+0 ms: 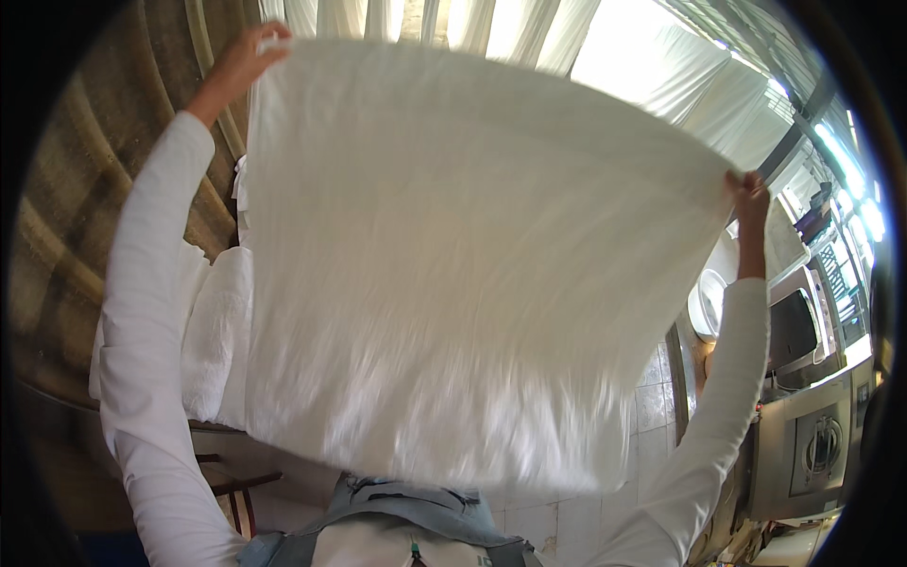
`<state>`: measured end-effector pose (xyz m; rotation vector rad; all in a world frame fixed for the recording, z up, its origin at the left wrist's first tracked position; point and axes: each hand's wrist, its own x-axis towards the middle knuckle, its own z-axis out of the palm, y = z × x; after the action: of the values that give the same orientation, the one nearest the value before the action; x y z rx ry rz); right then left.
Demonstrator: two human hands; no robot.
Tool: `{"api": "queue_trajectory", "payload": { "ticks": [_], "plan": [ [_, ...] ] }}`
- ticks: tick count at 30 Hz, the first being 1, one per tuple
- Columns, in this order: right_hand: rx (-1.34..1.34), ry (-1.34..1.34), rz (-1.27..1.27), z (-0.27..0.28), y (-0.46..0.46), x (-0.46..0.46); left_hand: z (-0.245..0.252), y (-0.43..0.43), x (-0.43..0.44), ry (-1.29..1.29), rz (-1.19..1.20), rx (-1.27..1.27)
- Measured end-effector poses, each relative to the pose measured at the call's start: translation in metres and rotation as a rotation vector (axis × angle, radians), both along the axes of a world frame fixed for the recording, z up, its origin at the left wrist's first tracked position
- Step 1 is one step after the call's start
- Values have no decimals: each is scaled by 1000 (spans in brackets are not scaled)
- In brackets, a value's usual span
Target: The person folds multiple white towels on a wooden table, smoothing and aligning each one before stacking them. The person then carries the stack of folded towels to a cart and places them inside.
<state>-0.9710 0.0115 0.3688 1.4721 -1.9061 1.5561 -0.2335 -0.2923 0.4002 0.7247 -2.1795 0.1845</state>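
Note:
A large white cloth (453, 234) is spread wide in front of me, its lower part blurred by motion. My left hand (258, 53) pinches its upper left corner, arm raised. At its upper right corner, my right hand (749, 195) grips the fabric between thumb and fingers. The cloth hangs from both hands down to near my waist and hides much of what lies behind it. Folded or bunched white textiles (216, 340) lie at the left, beside the cloth's edge.
More white cloths (489, 28) hang at the far side. A corrugated wall (85, 184) rises at the left. To the right are a white basin (706, 305), a microwave-like appliance (797, 326) and a front-loading machine (815, 446). Below is a tiled floor (567, 521).

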Motion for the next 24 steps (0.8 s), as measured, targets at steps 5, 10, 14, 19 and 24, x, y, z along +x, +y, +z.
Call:
{"api": "queue_trajectory", "payload": {
  "ticks": [5, 10, 14, 19, 24],
  "plan": [
    [-100, 339, -298, 102, 42, -10, 90, 53, 12, 344, -7, -203],
    [10, 304, -152, 39, 110, 41, 13, 138, 62, 312, 381, -270],
    [335, 407, -180, -117, 182, 93, -156, 239, 103, -46, 337, -382],
    [562, 861, -195, -330, 221, 161, -361, 326, 115, -439, 95, 28],
    [772, 576, -56, -457, 275, 216, -485, 378, 137, -725, -38, 107]
  ]
}}
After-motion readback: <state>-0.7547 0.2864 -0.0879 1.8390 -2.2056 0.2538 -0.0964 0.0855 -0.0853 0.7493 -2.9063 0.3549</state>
